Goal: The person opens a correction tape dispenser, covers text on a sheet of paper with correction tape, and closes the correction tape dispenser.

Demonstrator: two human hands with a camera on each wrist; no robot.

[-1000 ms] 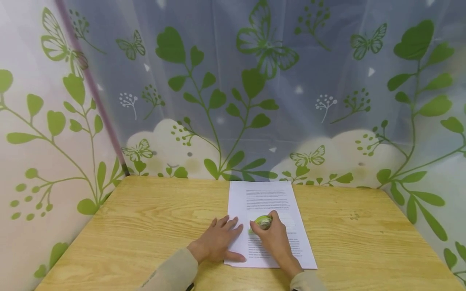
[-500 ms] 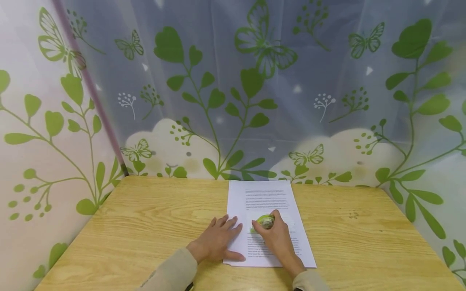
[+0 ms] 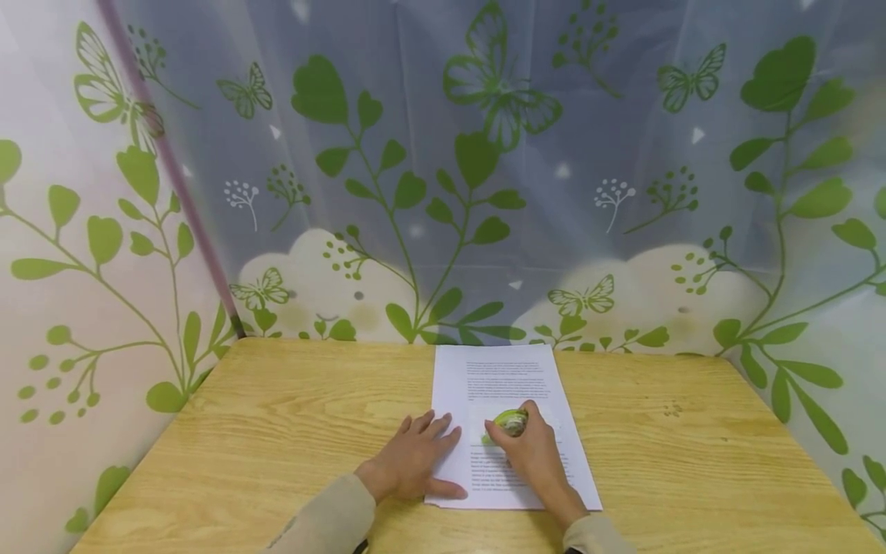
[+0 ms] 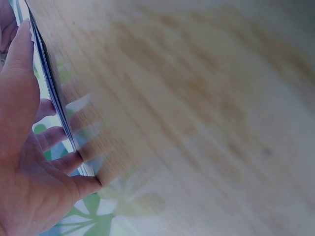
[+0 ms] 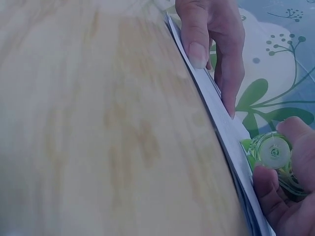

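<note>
A stack of white printed paper (image 3: pixel 453 385) lies on the wooden table. My left hand (image 3: pixel 415 460) is spread flat over its left edge, and the left wrist view shows the fingers of that hand (image 4: pixel 32 167) along the stack's side. Over the middle of the top sheet, my right hand (image 3: pixel 538 458) pinches a green, see-through correction tape (image 3: pixel 511 422) between thumb and fingers. Its round clear body (image 5: pixel 274 151) shows in the right wrist view, with its green tip low at the page. Around it, a pale band without print crosses the text; the hand covers part of the lines below.
The wooden table (image 3: pixel 311 408) extends to both sides of the paper. At its far edge hangs a curtain (image 3: pixel 415 254) printed with green leaves and butterflies. A pinkish pole (image 3: pixel 183 192) stands at the left corner.
My right hand has slid a short way to the right across the page with the correction tape. My left hand has stayed in place on the paper.
</note>
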